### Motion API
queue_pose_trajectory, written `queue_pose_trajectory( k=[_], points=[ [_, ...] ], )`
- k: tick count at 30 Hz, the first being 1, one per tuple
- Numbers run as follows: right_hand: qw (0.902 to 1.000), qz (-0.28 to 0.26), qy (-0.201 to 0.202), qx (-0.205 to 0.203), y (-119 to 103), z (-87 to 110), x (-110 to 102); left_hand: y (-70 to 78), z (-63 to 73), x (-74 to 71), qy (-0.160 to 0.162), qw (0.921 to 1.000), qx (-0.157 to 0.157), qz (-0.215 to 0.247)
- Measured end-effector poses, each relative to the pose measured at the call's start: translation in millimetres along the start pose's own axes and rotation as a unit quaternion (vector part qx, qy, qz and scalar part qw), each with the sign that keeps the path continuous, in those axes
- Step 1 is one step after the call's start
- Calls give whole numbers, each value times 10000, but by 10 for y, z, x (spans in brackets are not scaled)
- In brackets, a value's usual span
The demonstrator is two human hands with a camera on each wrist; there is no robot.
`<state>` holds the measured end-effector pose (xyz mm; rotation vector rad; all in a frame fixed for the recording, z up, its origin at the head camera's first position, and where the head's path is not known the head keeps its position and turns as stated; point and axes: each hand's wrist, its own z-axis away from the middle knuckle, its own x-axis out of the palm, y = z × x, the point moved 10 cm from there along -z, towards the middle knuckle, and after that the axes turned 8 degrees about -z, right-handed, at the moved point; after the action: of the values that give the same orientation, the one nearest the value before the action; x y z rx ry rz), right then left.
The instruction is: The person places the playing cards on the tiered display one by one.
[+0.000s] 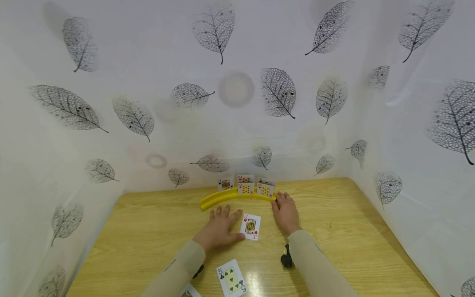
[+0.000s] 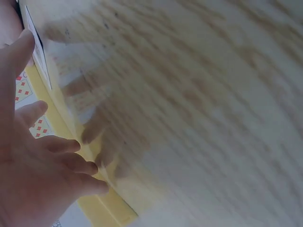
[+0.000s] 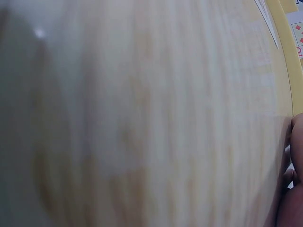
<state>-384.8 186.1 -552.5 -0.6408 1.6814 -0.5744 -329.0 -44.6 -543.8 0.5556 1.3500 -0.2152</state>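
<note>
A curved yellow card holder (image 1: pixel 219 198) lies at the back of the table with several playing cards upright in it, among them a ten of diamonds (image 1: pixel 246 189). In front of it a jack of hearts (image 1: pixel 250 227) lies face up. My left hand (image 1: pixel 219 229) is spread flat beside that card, its thumb tip at the lower left corner; the left wrist view shows the thumb (image 2: pixel 23 49) against the card's edge. At the holder's right end rests my right hand (image 1: pixel 286 212), thumb and fingertips right at the end, fingers mostly extended.
Nearer on the wooden table (image 1: pixel 334 231) lies a five of clubs (image 1: pixel 231 278), face up. Part of another card (image 1: pixel 189 291) shows by the left sleeve. A small black object (image 1: pixel 286 257) is beside the right forearm. Leaf-patterned white curtains (image 1: pixel 237 136) surround the table.
</note>
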Motion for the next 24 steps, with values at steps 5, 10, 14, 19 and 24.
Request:
queue_pose_trajectory(
  k=[5, 10, 14, 19, 24],
  points=[
    [10000, -42, 7, -3, -25, 11, -8, -15, -35, 25, -42, 9998, -159, 61],
    [10000, -35, -50, 59, -20, 16, -4, -24, -80, 35, -86, 9995, -292, 10],
    [9999, -40, -84, 100, 3, 5, 13, -23, -105, 48, -194, 9990, -397, 29],
    [9999, -22, -99, 81, 20, -21, 17, -9, -116, 43, -309, 9981, -519, 144],
    [9998, 16, -136, 121, 32, -23, 21, 9, -122, 32, -422, 9968, -627, 251]
  ],
)
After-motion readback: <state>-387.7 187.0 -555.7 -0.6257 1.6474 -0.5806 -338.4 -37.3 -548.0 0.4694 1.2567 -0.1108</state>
